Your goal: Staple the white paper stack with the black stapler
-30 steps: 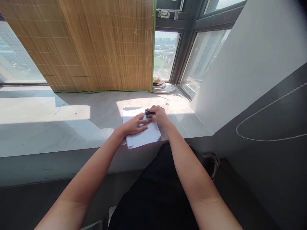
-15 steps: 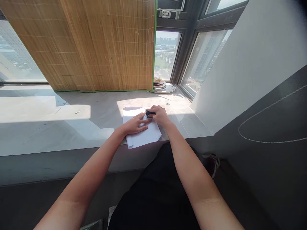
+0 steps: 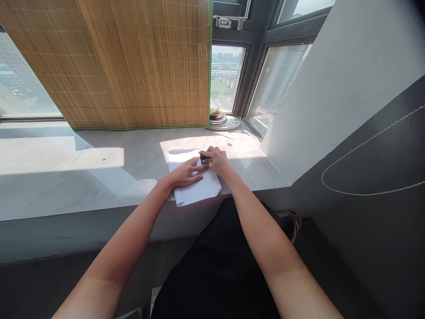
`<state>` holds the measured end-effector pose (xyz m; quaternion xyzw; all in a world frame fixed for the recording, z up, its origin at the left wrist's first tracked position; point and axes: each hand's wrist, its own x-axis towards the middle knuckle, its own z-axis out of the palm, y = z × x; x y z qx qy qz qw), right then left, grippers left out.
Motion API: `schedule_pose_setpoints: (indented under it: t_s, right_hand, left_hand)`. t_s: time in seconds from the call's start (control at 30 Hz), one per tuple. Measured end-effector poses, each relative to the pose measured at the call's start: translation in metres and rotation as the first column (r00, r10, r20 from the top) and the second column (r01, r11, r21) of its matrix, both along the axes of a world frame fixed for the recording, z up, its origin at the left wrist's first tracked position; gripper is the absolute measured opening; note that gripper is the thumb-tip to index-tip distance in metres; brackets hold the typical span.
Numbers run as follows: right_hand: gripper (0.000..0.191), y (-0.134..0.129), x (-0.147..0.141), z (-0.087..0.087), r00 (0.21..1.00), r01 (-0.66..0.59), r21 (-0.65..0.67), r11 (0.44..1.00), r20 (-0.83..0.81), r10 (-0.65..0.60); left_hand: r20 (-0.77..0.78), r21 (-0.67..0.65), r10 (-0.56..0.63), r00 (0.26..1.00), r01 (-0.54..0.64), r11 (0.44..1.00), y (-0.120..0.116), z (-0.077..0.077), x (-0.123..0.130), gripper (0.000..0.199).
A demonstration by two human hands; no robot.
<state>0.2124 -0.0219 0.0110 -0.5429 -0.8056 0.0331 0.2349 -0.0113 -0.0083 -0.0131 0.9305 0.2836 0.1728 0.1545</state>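
White paper lies on the pale windowsill, its near edge reaching the sill's front edge. My left hand rests flat on it with fingers spread. A small black stapler is in my right hand, whose fingers wrap around it over the upper right part of the paper. The stapler's nose points left, close to my left fingertips. My right fingers hide most of its body, and whether its jaws are pressed together I cannot tell.
Small staple strips lie on the windowsill beyond my right hand. Stacked plates stand in the window corner. A bamboo blind hangs down to the sill on the left. A beaded cord loops at the right wall.
The view has shifted slightly. Both hands, the stapler and the paper keep nearly the same places relative to one another.
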Motion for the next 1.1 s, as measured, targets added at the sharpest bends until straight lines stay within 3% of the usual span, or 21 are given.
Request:
schedule_pose_setpoints:
  t_s: [0.1,0.33,0.43,0.5,0.6,0.67,0.8,0.9,1.0,1.1]
  right_hand:
    - [0.046,0.000,0.007,0.000,0.986,0.108,-0.003,0.994,-0.128,-0.108]
    - [0.042,0.001,0.022,0.003,0.903,0.388,-0.044,0.920,-0.181,-0.390]
    - [0.051,-0.001,0.028,0.003,0.863,0.463,-0.116,0.879,-0.170,-0.477]
    - [0.048,-0.002,0.030,0.003,0.841,0.490,-0.172,0.855,-0.166,-0.515]
    - [0.034,-0.003,0.031,0.004,0.804,0.512,-0.167,0.842,-0.252,-0.539]
    - [0.028,-0.004,0.029,0.005,0.768,0.532,-0.100,0.841,-0.361,-0.529]
    - [0.023,-0.005,0.015,0.006,0.763,0.465,0.031,0.885,-0.520,-0.383]
    - [0.020,-0.008,-0.008,0.007,0.838,0.303,0.038,0.952,-0.487,-0.247]
    - [0.017,-0.012,-0.038,0.004,0.897,0.189,-0.014,0.982,-0.404,-0.179]
    - [0.012,-0.015,-0.066,0.000,0.923,0.179,-0.080,0.980,-0.331,-0.196]
  left_hand:
    - [-0.081,-0.044,0.000,0.997,-0.004,0.999,-0.001,0.002,-0.002,0.057]
    - [-0.155,-0.092,0.074,0.985,-0.089,0.992,-0.005,0.008,0.000,0.082]
    - [-0.158,-0.088,0.084,0.984,-0.099,0.991,-0.006,0.010,0.002,0.081]
    - [-0.141,-0.092,0.079,0.987,-0.093,0.991,-0.007,0.010,0.001,0.080]
    - [-0.058,-0.120,0.100,0.993,-0.106,0.987,-0.005,0.008,-0.002,0.084]
    - [0.050,-0.145,0.177,0.983,-0.168,0.975,-0.003,0.007,-0.004,0.084]
    - [0.354,-0.087,0.323,0.877,-0.313,0.946,-0.001,0.011,-0.007,0.054]
    - [0.545,-0.024,0.459,0.702,-0.533,0.846,-0.003,0.018,-0.009,0.034]
    - [0.569,-0.056,0.672,0.474,-0.793,0.607,-0.004,0.024,-0.014,0.035]
    - [0.507,-0.122,0.808,0.301,-0.903,0.413,0.001,0.024,-0.022,0.036]
